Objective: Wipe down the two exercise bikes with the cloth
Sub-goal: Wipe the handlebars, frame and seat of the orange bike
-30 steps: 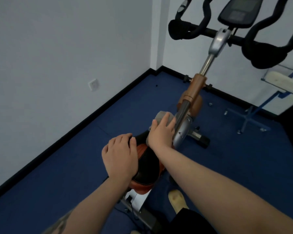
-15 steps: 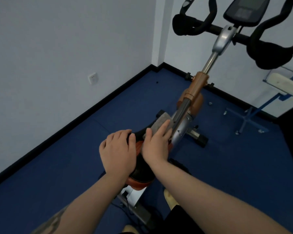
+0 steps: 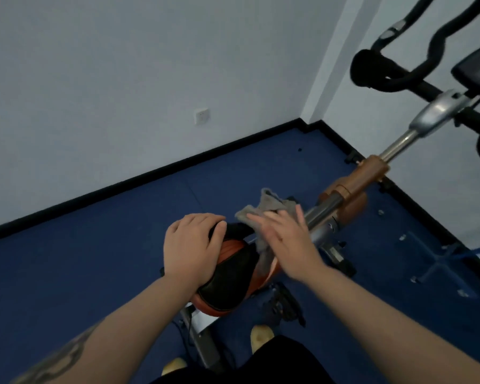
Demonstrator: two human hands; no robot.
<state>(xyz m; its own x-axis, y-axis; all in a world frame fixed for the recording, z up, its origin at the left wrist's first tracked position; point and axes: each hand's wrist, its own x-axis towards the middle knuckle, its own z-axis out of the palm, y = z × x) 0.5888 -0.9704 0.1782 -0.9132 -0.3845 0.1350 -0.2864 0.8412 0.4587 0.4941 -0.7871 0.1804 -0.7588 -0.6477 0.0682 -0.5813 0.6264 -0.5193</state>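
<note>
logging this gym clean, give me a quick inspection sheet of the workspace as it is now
surface: blue floor, no spills seen
job's things: grey cloth on the front of the black and orange saddle; one exercise bike in view
clutter: nothing seen
hands: left hand rests on the saddle; right hand presses the cloth, fingers straight
cables: dark cable under the saddle
surroundings: white walls, wall socket, blue frame at right
</note>
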